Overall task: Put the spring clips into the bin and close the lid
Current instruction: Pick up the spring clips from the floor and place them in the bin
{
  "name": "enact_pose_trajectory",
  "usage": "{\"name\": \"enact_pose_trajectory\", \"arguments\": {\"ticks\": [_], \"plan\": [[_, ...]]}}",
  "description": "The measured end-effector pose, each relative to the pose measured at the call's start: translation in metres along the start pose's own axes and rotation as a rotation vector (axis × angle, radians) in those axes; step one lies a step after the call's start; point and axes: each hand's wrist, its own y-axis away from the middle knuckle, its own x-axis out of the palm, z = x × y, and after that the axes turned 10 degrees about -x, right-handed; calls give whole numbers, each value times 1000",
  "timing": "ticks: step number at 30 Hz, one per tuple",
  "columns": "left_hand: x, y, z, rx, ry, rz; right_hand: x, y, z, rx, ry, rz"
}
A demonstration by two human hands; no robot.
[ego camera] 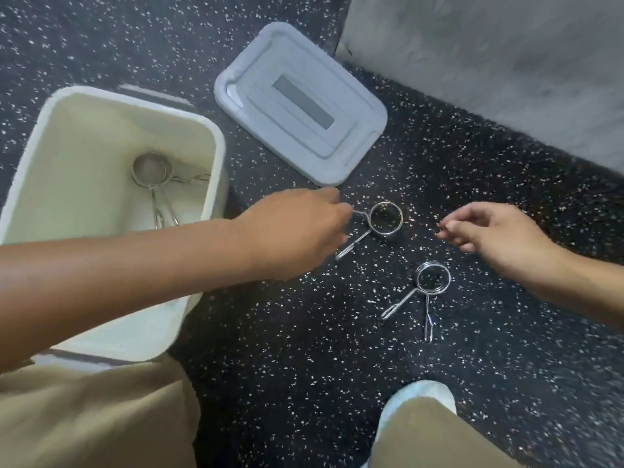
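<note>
A white open bin point(202, 136) stands on the floor at the left, with a metal spring clip point(150, 170) lying inside it. Its grey lid point(300, 103) lies flat on the floor behind and to the right of the bin. My left hand point(290, 231) is closed around the handle of a second spring clip point(386, 220), whose ring rests on the floor. A third spring clip point(432, 278) lies on the floor nearer to me. My right hand point(496, 234) hovers to the right of the clips, fingers loosely curled and holding nothing.
The floor point(304, 349) is black rubber with white specks. A grey wall point(489, 62) rises at the back right. My knees in tan trousers point(84, 417) and a light shoe point(418, 396) fill the bottom of the view.
</note>
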Motion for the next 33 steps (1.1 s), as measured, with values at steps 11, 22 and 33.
{"name": "enact_pose_trajectory", "arguments": {"ticks": [11, 22, 33], "plan": [[55, -72, -17, 157, -279, 131, 33, 27, -88, -250, 532, 266], [74, -97, -22, 247, -527, 185, 64, 9, -101, -402, 750, 258], [73, -99, -28, 286, -602, 136, 62, -4, -104, -536, 936, 302]]}}
